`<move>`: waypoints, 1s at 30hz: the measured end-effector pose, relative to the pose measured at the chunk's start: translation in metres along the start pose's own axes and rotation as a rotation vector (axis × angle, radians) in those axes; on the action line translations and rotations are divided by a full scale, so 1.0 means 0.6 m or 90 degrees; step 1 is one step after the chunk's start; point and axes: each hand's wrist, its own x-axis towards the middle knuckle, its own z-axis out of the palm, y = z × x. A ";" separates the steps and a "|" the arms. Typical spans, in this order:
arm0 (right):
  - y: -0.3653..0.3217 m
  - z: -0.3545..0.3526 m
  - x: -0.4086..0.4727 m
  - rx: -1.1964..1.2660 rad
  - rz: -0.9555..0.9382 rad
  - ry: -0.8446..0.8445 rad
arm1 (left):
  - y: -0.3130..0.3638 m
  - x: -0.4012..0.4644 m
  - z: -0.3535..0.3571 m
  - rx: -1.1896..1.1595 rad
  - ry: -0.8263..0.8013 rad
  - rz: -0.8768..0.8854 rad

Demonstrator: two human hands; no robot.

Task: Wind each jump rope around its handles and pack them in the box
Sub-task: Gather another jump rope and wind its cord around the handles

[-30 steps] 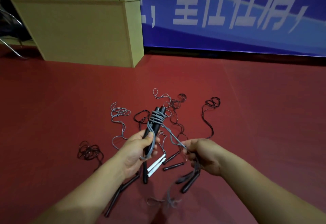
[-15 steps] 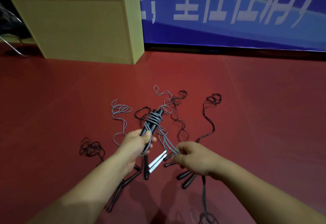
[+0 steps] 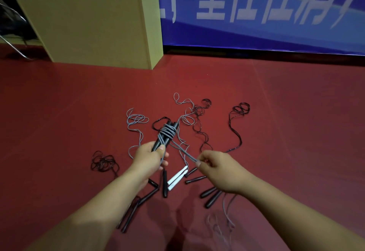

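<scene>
Left hand (image 3: pixel 150 157) grips a pair of black handles (image 3: pixel 165 136) held together, tips pointing away, with grey rope (image 3: pixel 167 131) coiled in several turns near their far end. Right hand (image 3: pixel 219 168) pinches the free grey strands between thumb and fingers and holds them taut from the coil; the slack drops below the wrist into a loose heap (image 3: pixel 221 225) on the red floor (image 3: pixel 59 112).

Under and around the hands, the floor is strewn with more ropes. White handles (image 3: pixel 176 178), two of them side by side, lie between the hands. Black handles on the floor: one (image 3: pixel 164 184) just below the left hand, two (image 3: pixel 194 175) splayed beside the white pair, two thicker ones (image 3: pixel 210 196) under the right wrist, and a long pair (image 3: pixel 136 209) partly hidden behind the left forearm. A second grey cord (image 3: pixel 136 122) loops off to the left, another (image 3: pixel 183 112) tangles past the coil. Dark cords: one bundle (image 3: pixel 103 163) far left, one strand (image 3: pixel 238 126) running out to the right, one tangle (image 3: pixel 201 108) in the middle.

A tan wooden box (image 3: pixel 88 27) stands well apart at the back left, its closed side facing us. Behind it hangs a blue banner (image 3: pixel 256 13) with large white Chinese characters, cut off at the top; I can't read them whole. A metal frame (image 3: pixel 11 39) shows at the left edge.
</scene>
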 end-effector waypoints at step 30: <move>0.067 -0.038 0.017 0.042 0.015 0.093 | 0.026 -0.085 0.022 0.584 -0.411 0.321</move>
